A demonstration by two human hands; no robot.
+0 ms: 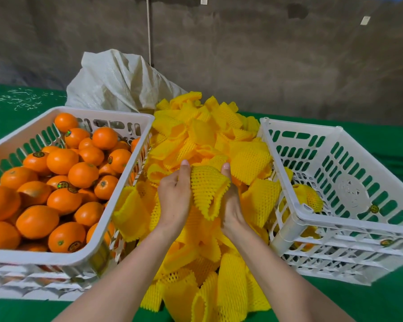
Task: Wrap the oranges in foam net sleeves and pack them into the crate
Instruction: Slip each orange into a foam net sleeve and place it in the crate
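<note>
Both hands meet over the middle of a heap of yellow foam net sleeves [196, 135]. My left hand [175, 196] and my right hand [230, 205] grip the two sides of one yellow sleeve [207, 189], held between them with its mouth sagging downward. No orange shows inside that sleeve. Loose oranges [61, 161] fill the white crate on the left [116, 201]. The white crate on the right [335, 226] holds one wrapped orange [310, 196] near its left wall.
A crumpled white woven sack [116, 82] lies behind the sleeve heap. Everything stands on a green table cover [370, 303], and a grey fabric wall closes off the back. More sleeves spill toward the table's near edge between my forearms.
</note>
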